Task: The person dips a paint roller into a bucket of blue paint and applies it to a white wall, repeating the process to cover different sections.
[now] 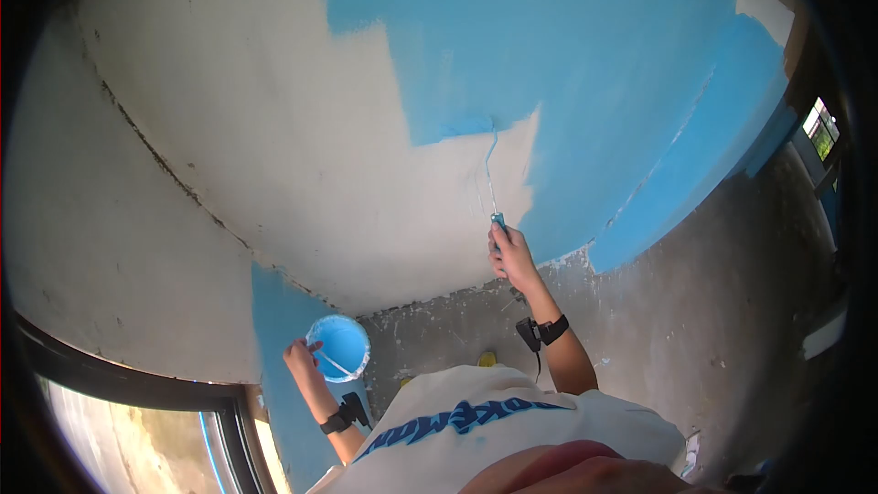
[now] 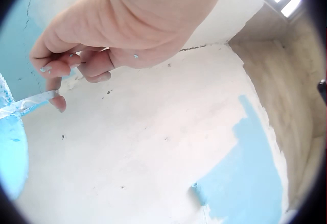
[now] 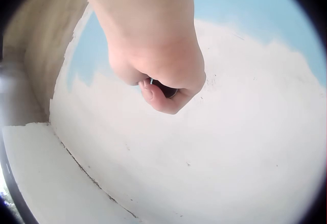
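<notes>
Right hand (image 1: 512, 256) grips the paint roller (image 1: 489, 169) handle, roller head above it against the wall (image 1: 302, 155) at the blue edge; left hand (image 1: 300, 359) holds the paint bucket (image 1: 339, 347) by its handle, low beside the wall.

surface: bare grey concrete floor (image 1: 695, 311) — paint-spattered, palest along the wall foot | on it: small yellow object (image 1: 487, 359) at 6 o'clock, just beyond the shirt hem — kind cannot be told | white scrap (image 1: 690, 451) at 5 o'clock
</notes>
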### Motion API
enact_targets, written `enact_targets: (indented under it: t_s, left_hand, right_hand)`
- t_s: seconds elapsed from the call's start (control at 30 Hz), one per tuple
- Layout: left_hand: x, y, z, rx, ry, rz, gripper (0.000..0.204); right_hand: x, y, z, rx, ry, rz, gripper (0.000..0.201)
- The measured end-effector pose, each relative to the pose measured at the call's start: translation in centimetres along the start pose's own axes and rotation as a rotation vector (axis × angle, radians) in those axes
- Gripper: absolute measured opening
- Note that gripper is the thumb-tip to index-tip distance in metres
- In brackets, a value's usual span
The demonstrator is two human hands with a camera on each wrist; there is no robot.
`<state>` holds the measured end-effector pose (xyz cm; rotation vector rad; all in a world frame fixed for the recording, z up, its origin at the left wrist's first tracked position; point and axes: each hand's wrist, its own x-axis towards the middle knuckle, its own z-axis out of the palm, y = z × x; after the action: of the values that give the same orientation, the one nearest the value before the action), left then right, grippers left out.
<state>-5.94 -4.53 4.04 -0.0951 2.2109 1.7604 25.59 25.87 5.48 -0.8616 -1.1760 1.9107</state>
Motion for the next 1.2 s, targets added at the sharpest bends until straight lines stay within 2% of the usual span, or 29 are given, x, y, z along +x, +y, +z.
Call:
enact_targets:
  t_s: [0.17, 0.3, 0.4, 0.5, 0.67, 0.73, 0.8, 0.83, 0.9, 0.97, 1.13, 1.2]
  left_hand:
    - [-0.9, 1.3, -0.2, -0.034, -0.002, 0.031, 0.019]
    - [-1.3, 1.6, 0.3, -0.040, -0.007, 0.062, 0.021]
    - [-1.4, 1.0, 0.1, -0.031, 0.012, 0.048, 0.023]
    - [-1.4, 0.2, -0.2, -0.058, 0.025, 0.039, 0.023]
    - [-1.5, -0.2, -0.4, -0.047, 0.072, 0.017, 0.022]
    - [-1.5, -0.1, -0.4, -0.055, 0.087, -0.024, 0.021]
    - [-1.2, -0.2, -0.2, -0.043, 0.095, -0.035, 0.020]
    - [-1.2, -0.3, -0.3, -0.023, 0.109, -0.053, 0.019]
    - [-0.9, -0.9, -0.5, -0.039, 0.109, -0.036, 0.018]
    - [-0.8, -1.0, -0.8, -0.051, 0.108, -0.021, 0.019]
    - [-0.8, -0.9, -0.6, -0.080, 0.090, -0.019, 0.023]
    - [-0.9, -0.5, -0.2, -0.059, 0.059, -0.020, 0.020]
  right_hand:
    - [2.7, -8.7, -5.1, 0.033, 0.067, -0.216, 0.037]
    - [5.0, -11.0, -8.4, 0.118, 0.071, -0.275, 0.038]
    - [7.7, -6.4, -10.4, 0.159, 0.002, -0.228, 0.040]
    - [8.9, -0.3, -10.1, 0.158, -0.022, -0.137, 0.041]
    - [6.8, 6.1, -5.9, 0.268, -0.015, 0.050, 0.041]
    - [5.4, 7.6, -3.1, 0.301, -0.014, 0.086, 0.041]
    - [4.8, 8.0, -0.9, 0.449, -0.062, 0.142, 0.042]
    - [5.1, 7.4, -0.5, 0.450, -0.064, 0.135, 0.042]
    - [5.6, 5.3, 0.0, 0.657, -0.124, 0.144, 0.044]
    - [6.8, 1.7, -0.9, 0.704, -0.116, 0.051, 0.043]
    - [9.4, -6.5, -7.9, 0.799, -0.020, -0.107, 0.043]
    - [9.2, -8.2, -9.7, 0.785, -0.008, -0.123, 0.043]
